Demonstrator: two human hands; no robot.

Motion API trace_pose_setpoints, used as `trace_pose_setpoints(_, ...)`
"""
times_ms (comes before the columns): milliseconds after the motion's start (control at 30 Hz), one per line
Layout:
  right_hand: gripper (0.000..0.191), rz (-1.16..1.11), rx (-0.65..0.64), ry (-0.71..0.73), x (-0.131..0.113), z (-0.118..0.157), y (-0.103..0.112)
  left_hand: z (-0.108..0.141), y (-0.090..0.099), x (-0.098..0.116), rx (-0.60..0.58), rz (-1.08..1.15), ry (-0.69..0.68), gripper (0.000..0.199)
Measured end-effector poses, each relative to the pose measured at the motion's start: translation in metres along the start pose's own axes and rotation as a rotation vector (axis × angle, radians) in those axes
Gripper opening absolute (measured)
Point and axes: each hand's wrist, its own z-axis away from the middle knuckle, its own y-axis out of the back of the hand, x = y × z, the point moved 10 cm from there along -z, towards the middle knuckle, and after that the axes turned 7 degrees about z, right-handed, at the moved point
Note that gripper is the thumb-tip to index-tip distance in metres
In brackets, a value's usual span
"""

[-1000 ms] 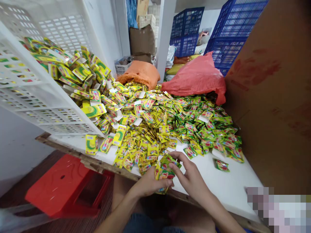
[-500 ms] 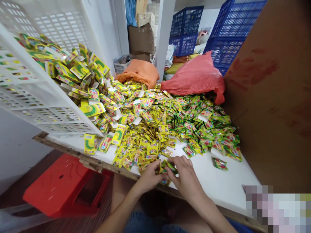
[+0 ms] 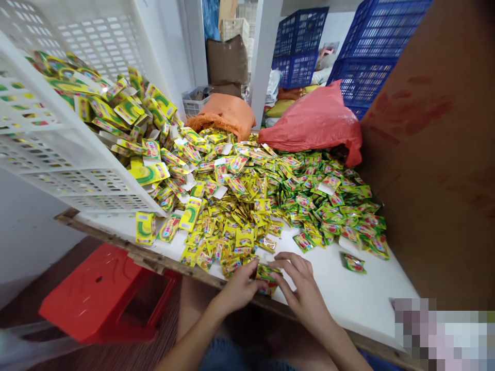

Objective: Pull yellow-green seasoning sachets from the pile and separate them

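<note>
At the front edge of the table, my left hand (image 3: 242,283) pinches a small yellow-and-green carton (image 3: 267,272) by its left side. The fingers of my right hand (image 3: 299,283) are curled against its right side, with thumb and forefinger touching it. White shows at its upper end, like an open flap. Part of the carton is hidden by my fingers. Just beyond my hands lies a heap of yellow sachets (image 3: 235,229). Green sachets (image 3: 328,206) are heaped farther right, and a single green sachet (image 3: 353,262) lies apart from them on the white tabletop (image 3: 320,273).
A tipped white crate (image 3: 77,149) on the left spills open cartons (image 3: 127,111) onto the table. Behind the heaps are an orange sack (image 3: 226,113) and a red bag (image 3: 309,121). Brown cardboard (image 3: 433,170) walls the right side. A red stool (image 3: 93,293) stands below left.
The green sachet seen between my fingers has gone down, and the carton's front now shows flatter between both hands. My right hand's fingers have loosened and spread slightly.
</note>
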Motion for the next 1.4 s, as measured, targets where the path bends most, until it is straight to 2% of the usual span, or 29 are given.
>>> trace_pose_setpoints(67,0.014,0.013,0.041,-0.028,0.006,0.007,-0.001,0.0,-0.001,0.004,0.005,0.018,-0.017,0.028)
trace_pose_setpoints(167,0.016,0.03,0.02,-0.035,0.01,0.013,-0.009,0.003,-0.002,0.01,0.022,0.059,-0.068,0.035)
trace_pose_setpoints(267,0.015,-0.049,0.034,-0.061,0.015,0.021,-0.014,0.011,0.011,0.009,0.182,0.067,-0.147,0.043)
trace_pose_setpoints(333,0.023,-0.168,0.124,-0.137,0.026,0.031,-0.013,0.018,0.021,0.007,0.278,-0.003,-0.206,0.037)
trace_pose_setpoints(367,0.025,-0.227,0.169,-0.167,0.031,0.037,-0.014,0.021,0.023,0.008,0.289,-0.062,-0.236,0.032)
trace_pose_setpoints(467,0.02,-0.336,0.194,-0.141,0.029,0.045,-0.024,0.024,0.019,0.015,0.234,-0.218,-0.317,0.021)
trace_pose_setpoints(600,0.021,-0.356,0.16,-0.042,0.014,0.039,-0.032,0.024,0.015,0.029,0.194,-0.267,-0.375,0.019)
trace_pose_setpoints(767,0.024,-0.307,0.369,-0.136,0.025,0.045,-0.018,0.033,0.02,0.038,0.289,-0.251,-0.43,0.03)
trace_pose_setpoints(900,0.028,-0.261,0.269,0.025,0.009,0.052,-0.027,0.042,0.011,0.042,0.177,-0.317,-0.485,0.029)
trace_pose_setpoints(967,0.032,-0.235,0.267,0.072,0.003,0.056,-0.026,0.046,0.009,0.043,0.146,-0.34,-0.491,0.031)
trace_pose_setpoints(1200,0.024,-0.235,0.323,-0.019,-0.001,0.051,-0.011,0.045,0.01,0.049,0.224,-0.307,-0.506,0.026)
trace_pose_setpoints(1400,0.016,-0.343,0.315,-0.111,0.006,0.048,-0.012,0.036,0.018,0.041,0.258,-0.153,-0.406,0.014)
